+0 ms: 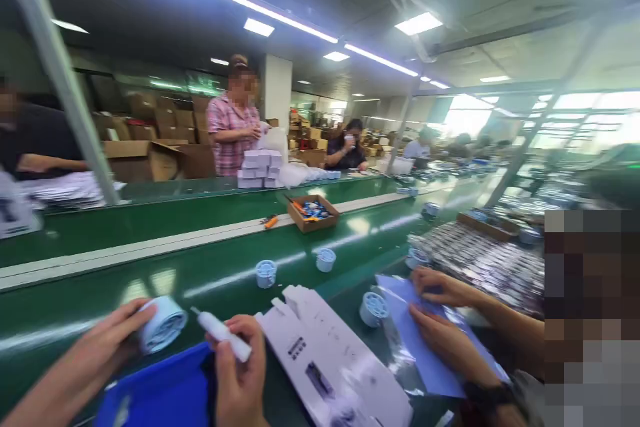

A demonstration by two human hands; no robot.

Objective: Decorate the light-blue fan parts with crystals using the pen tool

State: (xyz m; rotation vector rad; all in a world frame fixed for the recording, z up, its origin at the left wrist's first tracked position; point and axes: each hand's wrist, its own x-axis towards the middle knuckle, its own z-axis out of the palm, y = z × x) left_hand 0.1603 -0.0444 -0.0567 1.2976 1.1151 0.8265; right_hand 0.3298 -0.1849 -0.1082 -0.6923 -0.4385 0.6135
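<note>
My left hand [117,332] grips a light blue round plastic part [164,324] by its side, its spoked face turned toward the right. In my right hand [241,373] is a small white bottle with a thin nozzle [223,335], tilted so that the tip points up and left. A narrow gap separates the nozzle tip from the blue part. Below both hands lies a blue plastic tray [160,387]. Just right of my right hand is a stack of flat white printed cartons [335,353].
More blue round parts [266,273] stand on the green conveyor [210,273]. A cardboard box [313,213] holds small blue and orange items. At the right, a co-worker's hands [445,313] work over a blue-violet sheet [430,353]. Other people sit or stand across the line.
</note>
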